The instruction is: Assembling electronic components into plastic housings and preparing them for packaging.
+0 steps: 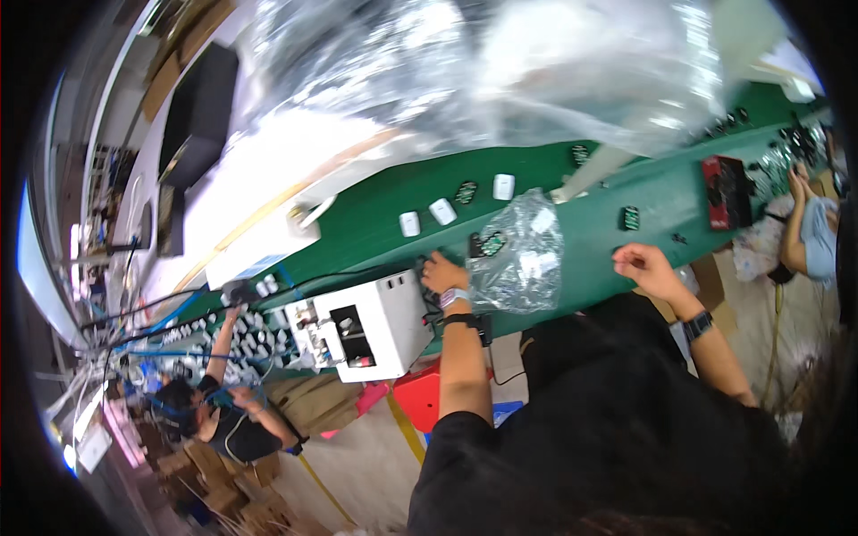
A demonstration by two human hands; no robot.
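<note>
On the green workbench (592, 241), my left hand (441, 273) reaches down between a white box-shaped machine (393, 326) and a clear plastic bag (527, 268). Its fingers bend around a small dark shape that I cannot make out. A dark green circuit board (492, 244) lies at the bag's left side. Over the bench's near edge, my right hand (651, 271) is raised with thumb and forefinger close together. Anything at those fingertips is too small to name. Beyond it lies another green circuit board (631, 218).
White caps or covers (442, 212) lie behind the bag. Large clear plastic sheeting (500, 62) covers the far side. A red and black box (726, 192) stands right. Co-workers sit at left (241, 420) and far right (815, 237). A red stool (417, 397) stands under the bench.
</note>
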